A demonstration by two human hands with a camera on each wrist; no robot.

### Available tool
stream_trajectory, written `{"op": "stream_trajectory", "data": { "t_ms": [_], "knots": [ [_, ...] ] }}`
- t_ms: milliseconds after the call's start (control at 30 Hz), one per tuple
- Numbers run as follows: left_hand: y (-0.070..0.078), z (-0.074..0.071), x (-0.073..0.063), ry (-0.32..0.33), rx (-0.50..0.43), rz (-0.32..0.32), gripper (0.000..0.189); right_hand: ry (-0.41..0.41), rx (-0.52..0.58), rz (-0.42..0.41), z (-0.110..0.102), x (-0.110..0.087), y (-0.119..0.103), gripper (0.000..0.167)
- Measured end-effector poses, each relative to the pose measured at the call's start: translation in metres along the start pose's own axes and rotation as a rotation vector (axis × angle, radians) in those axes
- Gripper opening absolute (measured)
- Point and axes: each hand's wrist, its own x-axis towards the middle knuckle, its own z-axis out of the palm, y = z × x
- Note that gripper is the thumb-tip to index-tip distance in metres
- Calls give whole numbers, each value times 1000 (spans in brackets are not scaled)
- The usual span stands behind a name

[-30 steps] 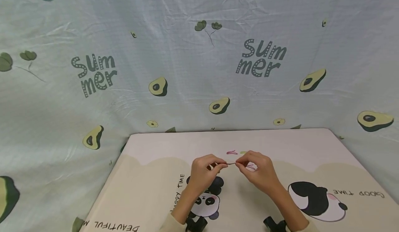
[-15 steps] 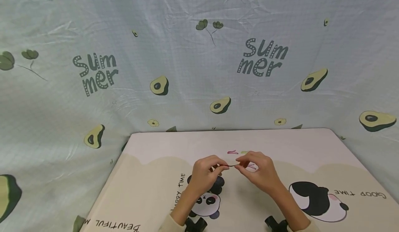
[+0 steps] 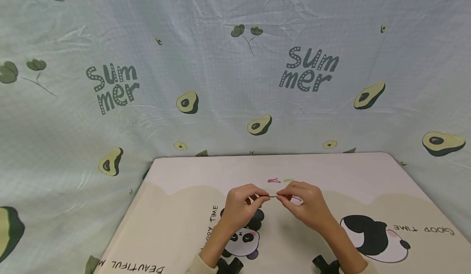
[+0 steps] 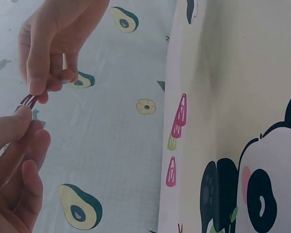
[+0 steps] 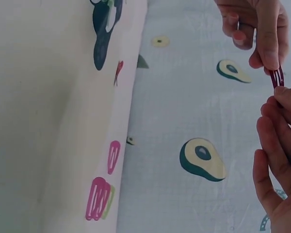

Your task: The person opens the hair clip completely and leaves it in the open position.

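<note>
A dark red snap hair clip [image 5: 277, 80] is stretched between both hands, above the table. My left hand [image 3: 238, 206] pinches one end with thumb and index finger. The opposite end is pinched by the thumb and index finger of my right hand [image 3: 308, 203]. The fingertips cover both ends, so only the slotted middle shows. Beyond the hands, a pink hair clip [image 3: 274, 180] and a green hair clip [image 3: 288, 180] lie on the table. More pink hair clips [image 4: 182, 109] overlap the green one in the left wrist view.
The table [image 3: 176, 221] has a cream cover printed with pandas and lettering. A small red item [image 5: 118, 72] lies close to its far edge. Behind hangs a pale curtain [image 3: 220, 61] with avocado prints. Dark camera mounts [image 3: 231, 266] sit at the wrists.
Half a second ago my right index finger was lifted off the hair clip; now it is back against the thumb. Both hands have otherwise stayed nearly in place.
</note>
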Motion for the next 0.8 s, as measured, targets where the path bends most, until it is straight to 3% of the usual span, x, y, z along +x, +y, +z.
{"op": "stream_trajectory", "data": {
  "t_ms": [300,600,800],
  "knots": [
    [3,-1,1,-8,13,-12,4,6,-36,-2,3,-1,-2,23],
    [3,2,0,67,143,14,8,49,-122,-13,7,-2,-2,19],
    [3,3,-1,77,211,27,7,87,-143,-39,9,-2,-2,19]
  ]
}}
